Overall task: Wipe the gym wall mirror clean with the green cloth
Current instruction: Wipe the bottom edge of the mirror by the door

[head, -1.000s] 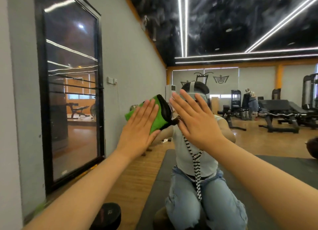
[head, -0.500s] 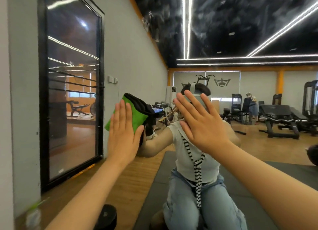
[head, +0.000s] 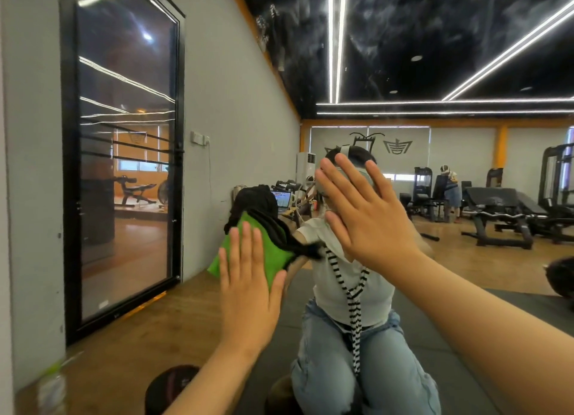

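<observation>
Wiping is underway, by my reading: the left hand (head: 248, 290) is pressing the cloth (head: 275, 253) flat against the mirror (head: 466, 259), fingers straight and close together, palm over the cloth's lower part. The cloth is sitting low and left of centre on the glass, just left of the person's reflection (head: 351, 290). The right hand (head: 369, 225) is holding nothing; its fingers are spread and straight, and it seems to be bracing on the glass higher up and to the right, well apart from the cloth.

Most of the glass is lying beyond the small patch under the cloth, so I am judging the job as partly done at best. The next move is calling for steady flat pressure while the left hand is sliding the cloth across in overlapping passes, with the right hand either lifting off or shifting (a bare palm is likely leaving marks where it is resting).

Several things are proving hard to read. Smears or clean areas are not showing up at all. The mirror's edges are not clearly showing either, so I cannot tell where it is ending near the glass door (head: 124, 166) on the left. A dark bunched part above the green is either the cloth's backing or its reflection; I cannot say which. Both forearms are running out of frame at the bottom, and a dark round object (head: 174, 386) near the bottom edge is too cut off to name.
</observation>
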A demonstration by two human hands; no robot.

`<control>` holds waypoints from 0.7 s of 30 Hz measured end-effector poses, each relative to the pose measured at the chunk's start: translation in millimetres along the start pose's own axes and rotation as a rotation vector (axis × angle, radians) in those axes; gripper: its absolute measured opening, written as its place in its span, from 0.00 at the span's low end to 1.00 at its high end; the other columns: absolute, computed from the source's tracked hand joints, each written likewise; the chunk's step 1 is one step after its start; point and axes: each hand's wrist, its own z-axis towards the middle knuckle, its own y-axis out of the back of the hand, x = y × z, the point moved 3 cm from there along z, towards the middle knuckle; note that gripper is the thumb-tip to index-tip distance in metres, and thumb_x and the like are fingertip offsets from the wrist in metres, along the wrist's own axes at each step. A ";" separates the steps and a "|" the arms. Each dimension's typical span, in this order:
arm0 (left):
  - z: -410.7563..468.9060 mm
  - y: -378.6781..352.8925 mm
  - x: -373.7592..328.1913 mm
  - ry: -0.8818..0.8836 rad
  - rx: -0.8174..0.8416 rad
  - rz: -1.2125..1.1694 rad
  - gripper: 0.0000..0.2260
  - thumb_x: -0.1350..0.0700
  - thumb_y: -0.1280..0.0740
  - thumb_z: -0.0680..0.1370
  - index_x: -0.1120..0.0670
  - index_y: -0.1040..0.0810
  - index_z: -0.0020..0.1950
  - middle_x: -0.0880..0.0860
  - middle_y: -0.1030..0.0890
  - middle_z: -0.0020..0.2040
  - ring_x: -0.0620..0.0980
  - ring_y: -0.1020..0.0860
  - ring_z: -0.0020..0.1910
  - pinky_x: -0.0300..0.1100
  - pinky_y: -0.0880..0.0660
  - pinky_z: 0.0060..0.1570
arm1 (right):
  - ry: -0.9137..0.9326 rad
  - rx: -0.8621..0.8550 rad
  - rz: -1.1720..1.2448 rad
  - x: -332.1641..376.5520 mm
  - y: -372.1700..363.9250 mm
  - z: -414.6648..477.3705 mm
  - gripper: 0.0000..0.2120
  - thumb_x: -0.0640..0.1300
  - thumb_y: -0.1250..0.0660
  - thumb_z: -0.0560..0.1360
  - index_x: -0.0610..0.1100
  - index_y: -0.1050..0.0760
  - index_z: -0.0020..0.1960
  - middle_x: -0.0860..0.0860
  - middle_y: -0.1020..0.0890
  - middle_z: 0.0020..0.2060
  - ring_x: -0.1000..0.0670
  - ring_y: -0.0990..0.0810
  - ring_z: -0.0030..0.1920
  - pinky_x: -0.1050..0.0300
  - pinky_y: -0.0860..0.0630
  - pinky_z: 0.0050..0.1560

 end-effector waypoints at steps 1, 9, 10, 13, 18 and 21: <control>-6.3 -4.1 1.3 -0.061 0.006 0.040 0.31 0.39 0.59 0.84 0.56 0.59 0.82 0.55 0.58 0.82 0.53 0.56 0.81 0.51 0.58 0.78 | 0.001 0.000 0.000 0.1 0.1 0.0 0.28 0.53 0.53 0.84 0.44 0.47 0.81 0.47 0.45 0.81 0.46 0.49 0.81 0.41 0.51 0.78; -12.0 -10.4 0.2 0.314 -0.114 -0.164 0.30 0.38 0.59 0.84 0.51 0.64 0.81 0.49 0.63 0.81 0.48 0.59 0.81 0.50 0.58 0.78 | -0.004 0.002 0.008 -0.1 -3.4 -1.8 0.29 0.54 0.51 0.84 0.44 0.47 0.81 0.47 0.46 0.81 0.46 0.50 0.81 0.40 0.49 0.78; -17.7 -13.5 -5.5 0.351 -0.112 -0.168 0.31 0.38 0.59 0.84 0.52 0.64 0.81 0.49 0.62 0.81 0.49 0.59 0.81 0.51 0.58 0.78 | -0.001 0.005 0.011 0.1 -3.5 -2.2 0.29 0.54 0.51 0.84 0.44 0.47 0.81 0.48 0.47 0.81 0.46 0.50 0.81 0.40 0.48 0.78; -37.8 -20.6 -17.0 0.195 -0.040 -0.098 0.32 0.39 0.59 0.84 0.56 0.59 0.82 0.56 0.54 0.82 0.54 0.54 0.81 0.52 0.58 0.78 | -0.024 0.006 0.008 -0.8 -1.6 0.3 0.28 0.53 0.51 0.84 0.44 0.47 0.81 0.47 0.46 0.81 0.46 0.49 0.81 0.39 0.48 0.78; -52.3 -21.0 19.6 0.233 -0.055 -0.055 0.31 0.39 0.59 0.85 0.55 0.61 0.82 0.54 0.56 0.82 0.52 0.55 0.81 0.50 0.56 0.77 | 0.291 -0.013 0.055 47.7 -7.0 -13.6 0.27 0.50 0.49 0.83 0.45 0.44 0.81 0.47 0.43 0.80 0.46 0.48 0.80 0.44 0.53 0.79; -73.0 -26.5 7.1 0.432 -0.069 -0.158 0.32 0.39 0.59 0.84 0.56 0.62 0.81 0.53 0.61 0.82 0.52 0.57 0.81 0.52 0.55 0.77 | 0.324 -0.006 0.089 65.3 -16.6 -26.7 0.27 0.50 0.46 0.83 0.45 0.42 0.80 0.48 0.42 0.80 0.48 0.46 0.80 0.44 0.51 0.79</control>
